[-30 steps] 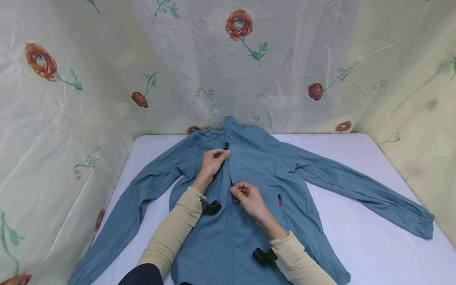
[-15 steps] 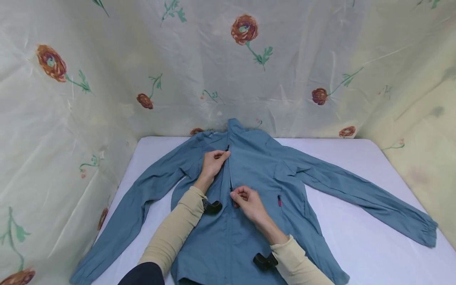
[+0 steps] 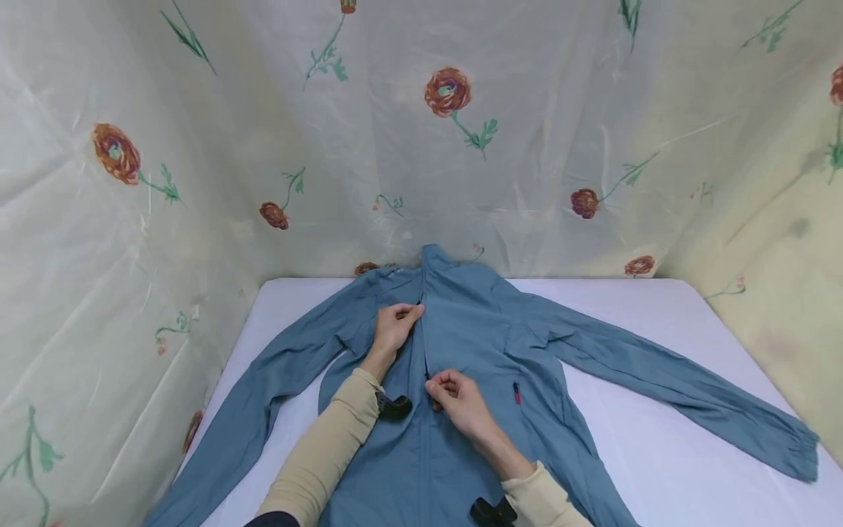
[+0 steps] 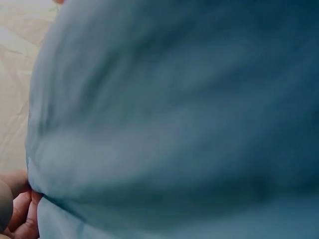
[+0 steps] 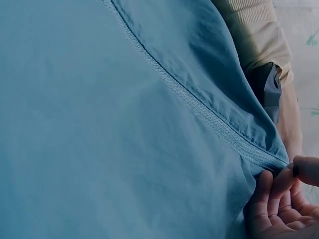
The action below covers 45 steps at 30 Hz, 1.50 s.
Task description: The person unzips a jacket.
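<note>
A blue-grey zip-up jacket lies front up, its sleeves spread to both sides. My left hand pinches the front edge below the collar, where a bit of black shows at the fingertips. Lower on the chest, my right hand pinches the small dark zipper pull. Below that pull the zipper is closed; above it a thin dark slit runs up to my left hand. In the left wrist view, raised jacket cloth fills most of the picture, with fingers gripping its edge at lower left.
The jacket covers much of a table with a white cloth. Flower-printed curtains hang behind and at both sides. A red-tabbed pocket zipper shows on the chest. Each wrist wears a black camera.
The head view has tilted up, so jacket and hands sit lower in it. Less black shows by my left fingertips. Both hands keep their grips, nearly in place on the jacket.
</note>
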Available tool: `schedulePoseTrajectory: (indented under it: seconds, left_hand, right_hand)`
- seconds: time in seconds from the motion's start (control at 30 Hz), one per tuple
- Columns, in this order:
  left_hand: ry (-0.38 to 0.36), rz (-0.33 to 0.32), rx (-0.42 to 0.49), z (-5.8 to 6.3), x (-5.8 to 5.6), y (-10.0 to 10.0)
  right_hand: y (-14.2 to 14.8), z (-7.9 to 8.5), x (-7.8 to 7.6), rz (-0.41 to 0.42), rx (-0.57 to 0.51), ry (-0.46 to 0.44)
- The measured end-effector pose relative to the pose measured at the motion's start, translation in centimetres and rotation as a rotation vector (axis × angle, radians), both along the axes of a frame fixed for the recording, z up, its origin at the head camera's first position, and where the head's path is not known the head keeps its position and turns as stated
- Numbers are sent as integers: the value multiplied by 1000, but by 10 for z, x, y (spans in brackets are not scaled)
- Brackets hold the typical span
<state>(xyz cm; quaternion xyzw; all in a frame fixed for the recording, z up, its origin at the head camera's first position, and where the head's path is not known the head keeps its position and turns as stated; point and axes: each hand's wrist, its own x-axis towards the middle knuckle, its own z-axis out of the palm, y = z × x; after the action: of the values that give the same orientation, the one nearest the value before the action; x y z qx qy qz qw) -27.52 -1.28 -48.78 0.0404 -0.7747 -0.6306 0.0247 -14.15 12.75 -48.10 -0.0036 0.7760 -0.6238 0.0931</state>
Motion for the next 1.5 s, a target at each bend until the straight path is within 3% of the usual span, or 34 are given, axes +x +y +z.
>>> schedulePoseTrajectory:
  seconds: [0.67, 1.1, 1.37, 1.5]
  left_hand:
    - [-34, 33, -8, -6, 2, 0]
    - [-42, 38, 1, -14, -5, -3]
    - [-48, 34, 10, -9, -3, -3]
    - [-56, 40, 1, -8, -4, -4]
  right_hand:
    - [0, 0, 11, 32, -6, -26]
    - [4, 0, 20, 86, -1, -26]
    - [3, 19, 28, 95, -21, -53]
    - [4, 13, 28, 91, -19, -66]
